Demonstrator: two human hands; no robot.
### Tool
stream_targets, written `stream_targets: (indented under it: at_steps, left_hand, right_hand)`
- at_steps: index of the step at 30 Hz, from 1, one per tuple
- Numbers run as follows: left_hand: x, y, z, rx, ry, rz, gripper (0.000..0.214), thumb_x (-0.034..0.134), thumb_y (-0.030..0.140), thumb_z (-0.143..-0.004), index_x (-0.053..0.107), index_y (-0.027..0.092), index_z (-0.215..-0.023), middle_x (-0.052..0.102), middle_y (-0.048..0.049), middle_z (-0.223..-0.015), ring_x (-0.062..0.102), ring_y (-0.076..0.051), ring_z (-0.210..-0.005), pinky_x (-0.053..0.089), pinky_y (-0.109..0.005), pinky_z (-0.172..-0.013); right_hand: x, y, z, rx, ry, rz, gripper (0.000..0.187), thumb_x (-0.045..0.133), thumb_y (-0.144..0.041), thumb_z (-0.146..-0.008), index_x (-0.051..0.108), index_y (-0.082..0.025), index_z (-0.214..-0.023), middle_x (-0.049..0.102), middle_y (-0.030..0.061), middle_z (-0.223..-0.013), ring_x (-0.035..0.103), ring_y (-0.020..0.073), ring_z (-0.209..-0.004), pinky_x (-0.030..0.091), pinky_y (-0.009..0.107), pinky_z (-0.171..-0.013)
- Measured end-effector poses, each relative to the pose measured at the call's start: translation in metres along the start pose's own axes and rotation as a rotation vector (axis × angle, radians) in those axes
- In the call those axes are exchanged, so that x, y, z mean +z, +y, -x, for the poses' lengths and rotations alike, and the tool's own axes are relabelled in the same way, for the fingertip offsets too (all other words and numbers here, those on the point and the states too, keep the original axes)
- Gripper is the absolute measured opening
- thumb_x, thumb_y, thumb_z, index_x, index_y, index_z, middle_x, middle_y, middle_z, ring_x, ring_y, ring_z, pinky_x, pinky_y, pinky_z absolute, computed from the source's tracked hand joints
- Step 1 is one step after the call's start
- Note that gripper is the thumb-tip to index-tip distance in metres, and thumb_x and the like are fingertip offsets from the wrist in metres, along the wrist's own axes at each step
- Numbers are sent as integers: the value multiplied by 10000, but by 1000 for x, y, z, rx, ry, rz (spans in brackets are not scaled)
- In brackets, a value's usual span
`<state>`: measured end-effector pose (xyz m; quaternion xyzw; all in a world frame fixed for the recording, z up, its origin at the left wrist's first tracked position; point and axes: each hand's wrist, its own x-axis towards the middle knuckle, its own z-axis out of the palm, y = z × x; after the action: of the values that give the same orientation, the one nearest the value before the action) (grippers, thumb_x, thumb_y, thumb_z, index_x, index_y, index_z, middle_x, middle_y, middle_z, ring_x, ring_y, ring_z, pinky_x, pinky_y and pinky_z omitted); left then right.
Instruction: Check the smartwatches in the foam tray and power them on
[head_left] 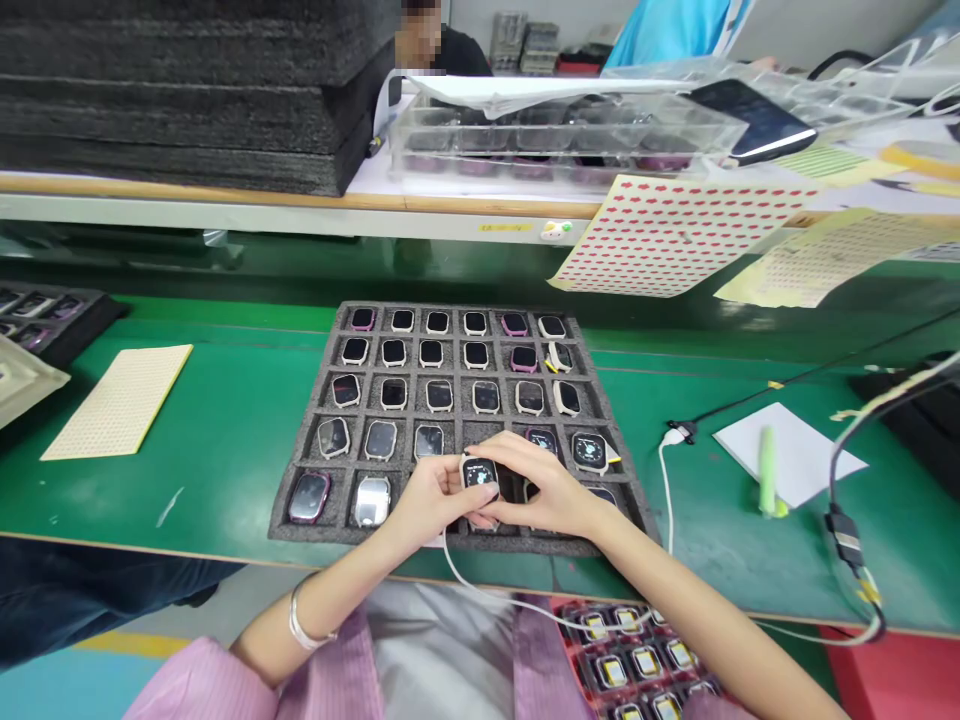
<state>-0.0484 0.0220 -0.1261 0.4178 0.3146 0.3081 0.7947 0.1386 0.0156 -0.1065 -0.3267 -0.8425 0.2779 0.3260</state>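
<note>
A smartwatch point(478, 470) with a lit dial is held between both hands, above the front part of a black foam tray point(341, 460). My left hand point(435, 497) grips its left side, thumb over the lower edge of the screen. With curled fingers, my right hand point(536, 480) holds its top and right side. A white cable point(457, 572) runs down from under my left hand and off to the right; its end is hidden. Around the hands, the tray's compartments hold rows of watches with light or purple cases. One nearby watch point(590, 450) also shows a lit dial.
A sticker sheet point(120, 400) lies left on the green bench. At right are white paper point(814, 455), a green pen-like object point(766, 470) and cables. Foam trays point(172, 100) are stacked on the shelf. Red trays of watch parts point(630, 660) sit below the bench edge.
</note>
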Motion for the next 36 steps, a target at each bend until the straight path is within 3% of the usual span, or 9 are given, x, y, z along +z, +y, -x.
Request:
stream_targets:
  at_steps: [14, 26, 32, 34, 36]
  left_hand:
    - [-1, 2, 7, 32, -49, -45, 288, 709, 356, -766, 605, 107, -866, 648, -50, -712, 607, -121, -509, 531, -208, -444]
    - [-4, 9, 13, -18, -59, -195, 326, 645, 421, -808, 561, 125, -915, 558, 18, -578, 524, -98, -410, 422, -192, -386]
    - [-16, 18, 26, -15, -53, -253, 457, 593, 466, -842, 503, 157, -1167, 476, 45, -661, 381, -59, -493, 320, -173, -437]
    - [-26, 24, 32, -47, -26, -248, 468, 612, 473, -826, 498, 151, -1146, 461, 52, -658, 328, -46, -471, 265, -167, -409]
    - [-37, 28, 38, -98, -7, -231, 455, 638, 478, -802, 504, 142, -1079, 483, 48, -678, 289, -25, -430, 216, -166, -377]
  right_hand:
    - [-5, -20, -5, 106, -116, 167, 468, 633, -268, -873, 474, -188, -1307, 524, 117, -1131, 517, 236, -1014, 489, 387, -843]
    - [-3, -30, -11, 78, -81, 263, 386, 624, -299, -876, 533, -158, -1223, 531, 121, -1071, 520, 249, -979, 486, 401, -821]
    - [-14, -11, -17, 166, 82, 108, 328, 639, -271, -859, 554, -179, -1162, 557, 84, -1024, 562, 219, -940, 486, 356, -819]
    - [-16, 0, -16, 216, 104, 206, 308, 651, -265, -850, 567, -175, -1132, 563, 87, -1023, 567, 235, -948, 481, 379, -831]
    - [-16, 6, -14, 241, 27, 382, 309, 661, -245, -838, 579, -155, -1122, 576, 105, -1023, 561, 269, -961, 471, 424, -838]
